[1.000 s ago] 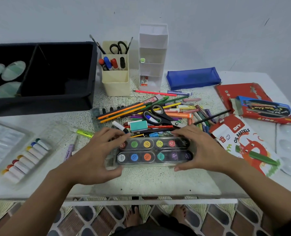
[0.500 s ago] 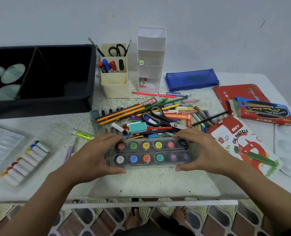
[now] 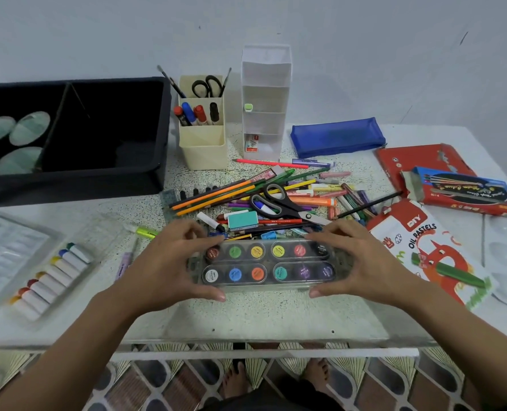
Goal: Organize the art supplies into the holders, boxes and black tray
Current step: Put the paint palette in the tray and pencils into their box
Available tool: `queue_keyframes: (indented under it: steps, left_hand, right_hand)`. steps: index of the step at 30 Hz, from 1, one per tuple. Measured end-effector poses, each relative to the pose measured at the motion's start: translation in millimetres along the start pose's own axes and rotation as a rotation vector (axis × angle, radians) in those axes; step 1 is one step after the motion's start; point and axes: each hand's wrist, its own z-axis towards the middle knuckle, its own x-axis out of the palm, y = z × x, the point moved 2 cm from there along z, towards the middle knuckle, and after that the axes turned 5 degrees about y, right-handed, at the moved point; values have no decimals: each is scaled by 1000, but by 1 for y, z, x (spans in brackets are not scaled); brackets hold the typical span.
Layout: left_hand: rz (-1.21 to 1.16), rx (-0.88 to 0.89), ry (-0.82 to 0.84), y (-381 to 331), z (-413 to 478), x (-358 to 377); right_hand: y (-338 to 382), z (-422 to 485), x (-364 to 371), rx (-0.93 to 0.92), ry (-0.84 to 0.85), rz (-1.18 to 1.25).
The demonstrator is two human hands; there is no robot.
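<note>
Paint set (image 3: 268,264), a clear case w/ twelve colour pots in 2 rows, is front-centre on the bench (image 3: 246,317), just on the near side of the pencil-and-marker pile (image 3: 276,188). My left hand (image 3: 169,262) has its left end and my right hand (image 3: 362,262) its right end. Thumbs are on the near edge and fingers (image 3: 332,229) are curled over the far edge, so both are grasping the case and nothing else. Can't tell if it's off the bench or only resting on it.

Step in hand, I reckon: picking up the paint set to stow it. It looks too wide for the cream holder (image 3: 202,149) or the white tiered holder (image 3: 265,84), so prob. it goes in the black tray (image 3: 104,185) at back left. The tray's right compartment looks free, tho it's dark in there.

Next move needs:
- a level lift w/ both hands so the lid doesn't pop
- a swing left & back, over the tray's front wall
- a flat set-down

Most of the job is left, as the pile is unsorted.
</note>
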Motion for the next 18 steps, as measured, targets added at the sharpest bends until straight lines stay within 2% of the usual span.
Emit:
queue_keyframes:
  steps: [4, 8, 10, 13, 18]
  left_hand:
    - [56, -68, -89, 4, -16, 4]
    - [27, -190, -315, -3, -27, -1]
    - [32, -299, -273, -6, -29, -1]
    - [56, -355, -198, -8, -30, 4]
    - [-46, -390, -97, -3, -23, 7]
  right_hand:
    - [1, -5, 2, 49, -69, 96]
    - [5, -9, 3, 166, -219, 141]
    - [7, -10, 2, 238, -222, 155]
    - [8, -12, 5, 330, -176, 195]
    - [11, -11, 6, 295, -151, 112]
